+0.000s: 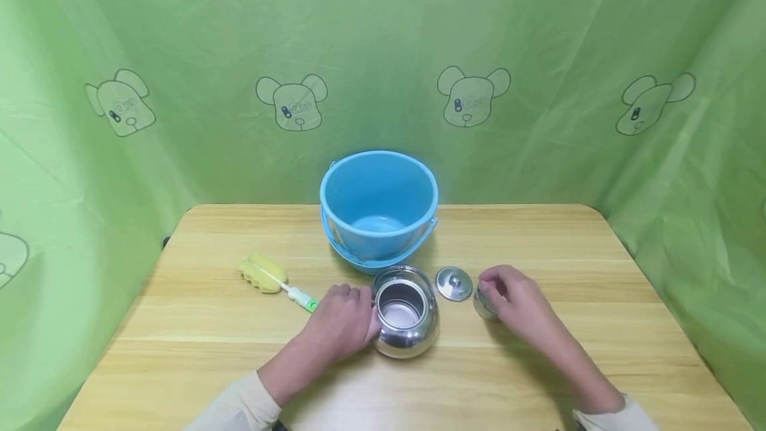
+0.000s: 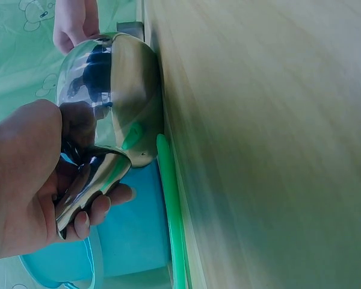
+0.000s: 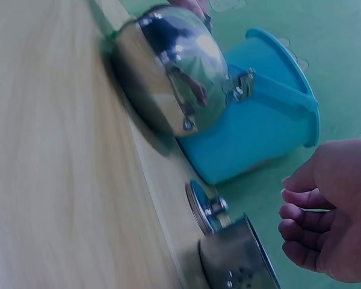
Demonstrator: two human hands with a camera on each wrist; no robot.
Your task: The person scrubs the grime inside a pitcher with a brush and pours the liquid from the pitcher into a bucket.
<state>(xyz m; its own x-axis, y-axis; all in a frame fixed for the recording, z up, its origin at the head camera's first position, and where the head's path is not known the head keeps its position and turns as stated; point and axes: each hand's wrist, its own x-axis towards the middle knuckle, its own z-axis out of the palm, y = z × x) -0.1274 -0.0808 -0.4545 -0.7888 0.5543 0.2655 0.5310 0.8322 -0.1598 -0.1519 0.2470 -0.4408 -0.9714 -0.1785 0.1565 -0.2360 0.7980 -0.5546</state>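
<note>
My left hand (image 1: 342, 318) grips the spout (image 2: 93, 186) of a shiny steel kettle (image 1: 407, 341). The kettle stands upright on the table, its round mouth uncovered and its bail handle lying toward the bucket. My right hand (image 1: 517, 301) is just above a small metal strainer basket (image 3: 237, 256) with holes in its wall. In the right wrist view its fingers (image 3: 307, 223) are loosely bent, apart from the strainer, with nothing between them. Between kettle and strainer lies the round steel lid (image 1: 453, 283), knob up.
A blue bucket (image 1: 379, 248) stands behind the kettle, its handle hanging down in front. On the left lies a brush with a yellow sponge head (image 1: 263, 273); its green-and-white handle (image 1: 302, 298) reaches close to my left hand. Green curtains surround the wooden table (image 1: 197, 364).
</note>
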